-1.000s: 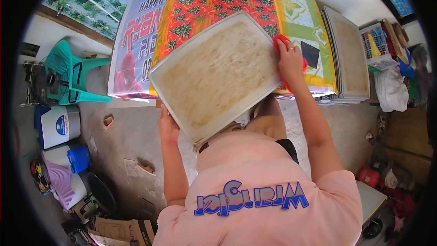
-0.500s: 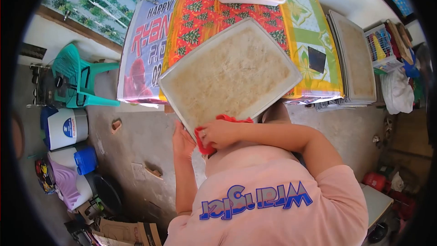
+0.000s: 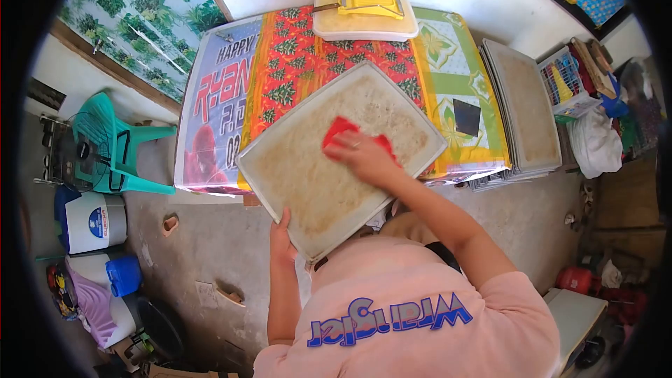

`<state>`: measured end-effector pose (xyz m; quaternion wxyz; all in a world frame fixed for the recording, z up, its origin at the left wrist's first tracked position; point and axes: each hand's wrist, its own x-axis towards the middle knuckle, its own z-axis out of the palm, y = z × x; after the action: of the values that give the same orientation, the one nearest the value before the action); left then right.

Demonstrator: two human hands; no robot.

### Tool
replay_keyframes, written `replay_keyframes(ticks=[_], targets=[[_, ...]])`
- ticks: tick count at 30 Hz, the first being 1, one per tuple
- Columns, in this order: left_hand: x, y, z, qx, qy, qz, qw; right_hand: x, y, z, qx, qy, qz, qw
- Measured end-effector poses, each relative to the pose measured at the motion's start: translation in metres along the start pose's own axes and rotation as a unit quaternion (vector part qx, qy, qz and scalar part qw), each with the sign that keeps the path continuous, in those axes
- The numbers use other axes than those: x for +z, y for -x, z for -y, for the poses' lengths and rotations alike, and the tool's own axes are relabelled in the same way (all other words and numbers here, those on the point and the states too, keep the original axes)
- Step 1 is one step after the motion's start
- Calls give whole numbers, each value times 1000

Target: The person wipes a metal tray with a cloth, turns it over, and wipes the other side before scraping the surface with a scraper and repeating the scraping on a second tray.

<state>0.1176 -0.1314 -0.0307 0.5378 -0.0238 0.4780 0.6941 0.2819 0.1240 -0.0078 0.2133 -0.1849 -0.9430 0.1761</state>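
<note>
A large rectangular tray [image 3: 308, 161] with a brownish stained surface lies slanted, its far part over the table [image 3: 280, 77] and its near corner close to my body. My left hand [image 3: 281, 239] grips its lower left edge, thumb on top and the other fingers hidden beneath. Near the middle of the tray, my right hand [image 3: 360, 156] presses a red cloth [image 3: 343, 127] against the surface, with cloth showing on both sides of the fingers.
A white container [image 3: 364, 31] with a yellow slicer [image 3: 371, 1] on top stands at the table's back. Several similar trays [image 3: 521, 105] are stacked at the right, near a basket [image 3: 563, 84]. A green chair [image 3: 119, 143] stands at the left.
My right hand has moved with the red cloth from the tray's near left corner up to its middle. My left hand now has its thumb over the edge. The whole view has shifted.
</note>
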Motion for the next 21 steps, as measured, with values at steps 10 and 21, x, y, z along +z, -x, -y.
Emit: replay_keyframes(ticks=[10, 21], targets=[[20, 27, -9, 138, -69, -82, 985, -11, -80, -113, 211, 130, -99, 964], [-34, 48, -64, 207, -128, -197, 950, -85, 20, -125, 306, 257, -100, 912]])
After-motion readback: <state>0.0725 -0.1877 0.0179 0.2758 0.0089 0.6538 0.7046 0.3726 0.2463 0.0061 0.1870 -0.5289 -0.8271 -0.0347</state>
